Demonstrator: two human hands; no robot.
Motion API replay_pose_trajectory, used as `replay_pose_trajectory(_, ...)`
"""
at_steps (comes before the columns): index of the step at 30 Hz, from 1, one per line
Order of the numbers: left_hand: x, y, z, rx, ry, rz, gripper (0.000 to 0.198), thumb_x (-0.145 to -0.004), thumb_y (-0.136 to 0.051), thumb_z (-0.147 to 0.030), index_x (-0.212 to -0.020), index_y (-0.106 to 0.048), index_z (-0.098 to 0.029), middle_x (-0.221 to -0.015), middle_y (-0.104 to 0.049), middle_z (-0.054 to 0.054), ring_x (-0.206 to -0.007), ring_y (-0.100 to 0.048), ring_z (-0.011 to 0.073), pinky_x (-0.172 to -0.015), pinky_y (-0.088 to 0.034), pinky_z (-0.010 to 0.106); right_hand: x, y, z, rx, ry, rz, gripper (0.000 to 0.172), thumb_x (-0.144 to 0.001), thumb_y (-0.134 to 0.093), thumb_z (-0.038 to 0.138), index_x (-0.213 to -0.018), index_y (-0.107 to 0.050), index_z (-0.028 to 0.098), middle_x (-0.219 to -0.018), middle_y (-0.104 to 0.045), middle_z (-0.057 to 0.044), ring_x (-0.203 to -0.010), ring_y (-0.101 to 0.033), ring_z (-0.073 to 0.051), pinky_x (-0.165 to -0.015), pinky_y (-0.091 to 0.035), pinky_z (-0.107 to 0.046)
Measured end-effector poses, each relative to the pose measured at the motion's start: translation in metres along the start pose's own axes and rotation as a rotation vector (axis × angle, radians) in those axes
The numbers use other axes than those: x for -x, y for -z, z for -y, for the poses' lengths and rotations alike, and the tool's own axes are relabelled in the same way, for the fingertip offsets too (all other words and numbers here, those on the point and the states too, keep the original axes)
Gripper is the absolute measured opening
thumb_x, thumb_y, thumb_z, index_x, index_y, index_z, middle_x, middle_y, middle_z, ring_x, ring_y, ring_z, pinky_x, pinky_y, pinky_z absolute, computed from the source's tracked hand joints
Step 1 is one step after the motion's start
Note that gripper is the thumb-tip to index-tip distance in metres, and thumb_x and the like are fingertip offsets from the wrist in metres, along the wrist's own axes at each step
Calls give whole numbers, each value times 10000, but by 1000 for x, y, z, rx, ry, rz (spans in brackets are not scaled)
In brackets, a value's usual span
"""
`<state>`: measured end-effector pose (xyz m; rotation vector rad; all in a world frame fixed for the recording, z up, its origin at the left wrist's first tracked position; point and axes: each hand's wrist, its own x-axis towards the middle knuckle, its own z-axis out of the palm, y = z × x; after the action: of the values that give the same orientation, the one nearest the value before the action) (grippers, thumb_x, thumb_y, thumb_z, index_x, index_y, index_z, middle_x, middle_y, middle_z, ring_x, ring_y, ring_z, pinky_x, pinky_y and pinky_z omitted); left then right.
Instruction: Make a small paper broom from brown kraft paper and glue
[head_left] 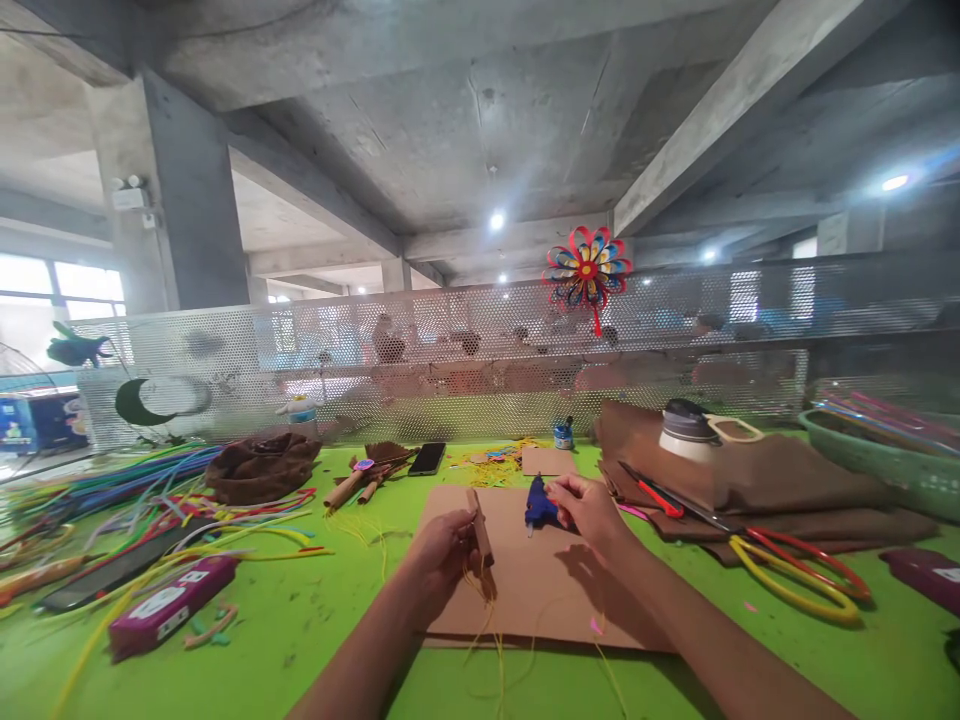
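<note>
Lying far left on the green table (315, 625) is a pink case (172, 605). Next, the left hand (441, 552) pinches a brown cardboard strip (479, 525) upright over the cardboard sheet (547, 595), fingers closed on it. Just beside, the right hand (591, 508) grips the blue glue gun (536, 504). I judge hot glue may burn the left fingertips (465, 540), because they are near the nozzle; loose yellow strands (491, 640) could stick too.

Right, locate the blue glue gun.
Head view, centre: the blue glue gun lies on the brown cardboard sheet, in the right hand, beside the brown strip in the left hand.
</note>
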<state>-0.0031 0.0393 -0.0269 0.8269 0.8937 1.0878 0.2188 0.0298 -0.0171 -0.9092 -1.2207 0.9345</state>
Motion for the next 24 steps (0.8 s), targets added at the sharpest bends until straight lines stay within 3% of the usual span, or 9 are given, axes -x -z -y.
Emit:
replay_pose_trajectory(5, -4, 3, 2, -8, -7, -5, 125, -814, -540, -182, -728, -569, -97, -503, -530, 5, -397, -506, 106, -385, -420, 203, 4, -3, 0, -49, -65, 87, 346, -566, -757, 403, -736, -665, 117, -524, -560, 20, -481, -463, -92, -483, -347, -226)
replay_pose_trajectory(8, -4, 3, 2, -10, -7, -8, 125, -817, -523, -172, -728, -571, -98, -520, -543, 14, -412, -513, 105, -386, -415, 196, 6, -5, 6, -114, -121, 183, 372, -569, -770, 448, -688, -645, 118, -489, -500, 47, -392, -335, -44, -408, -241, -206)
replay_pose_trajectory(10, -4, 2, 2, -10, -8, -3, 136, -820, -515, -166, -712, -566, -102, -506, -528, 8, -406, -499, 98, -386, -409, 190, 8, 0, 20, -170, -142, 255, 403, -624, -732, 514, -637, -619, 127, -440, -416, 76, -362, -213, -23, -387, -165, -203)
replay_pose_trajectory(12, -3, 1, 1, -7, -13, 9, 153, -821, -515, -165, -684, -554, -108, -481, -498, -7, -391, -474, 90, -379, -395, 184, 9, 12, 40, -232, -130, 305, 441, -686, -675, 566, -580, -582, 148, -415, -362, 85, -362, -179, -27, -386, -161, -205)
replay_pose_trajectory(14, -3, 0, 2, -5, -18, 19, 160, -821, -520, -165, -672, -547, -113, -466, -476, -18, -385, -461, 87, -372, -382, 181, 11, 27, 60, -328, -69, 325, 477, -744, -606, 597, -543, -566, 165, -421, -377, 69, -371, -234, -40, -400, -220, -204)
replay_pose_trajectory(17, -4, 0, 3, -3, -17, 16, 152, -824, -519, -164, -687, -554, -109, -473, -483, -16, -393, -467, 88, -380, -382, 181, 13, 45, 80, -496, 53, 381, 480, -811, -520, 602, -615, -657, 186, -568, -574, -3, -501, -484, -92, -530, -402, -243)
replay_pose_trajectory(20, -4, 0, 3, 6, -6, 10, 149, -826, -516, -167, -697, -557, -106, -488, -492, -15, -399, -469, 84, -396, -392, 184, 13, 45, 79, -164, 10, 499, 435, -769, -589, 582, -701, -711, 170, -710, -675, -55, -717, -612, -180, -742, -468, -338)
replay_pose_trajectory(22, -3, 0, 2, 13, 9, 11, 150, -827, -515, -174, -699, -556, -109, -479, -475, -24, -397, -466, 85, -401, -397, 189, 15, 39, 74, 132, -43, 575, 386, -706, -680, 529, -693, -709, 144, -710, -684, -61, -724, -620, -191, -768, -467, -347)
replay_pose_trajectory(24, -2, 0, 0, 21, 22, 22, 145, -822, -531, -185, -699, -555, -113, -472, -455, -36, -397, -458, 82, -416, -409, 194, 17, 32, 70, 190, -52, 637, 387, -699, -686, 513, -743, -709, 129, -770, -697, -78, -744, -630, -192, -763, -472, -339)
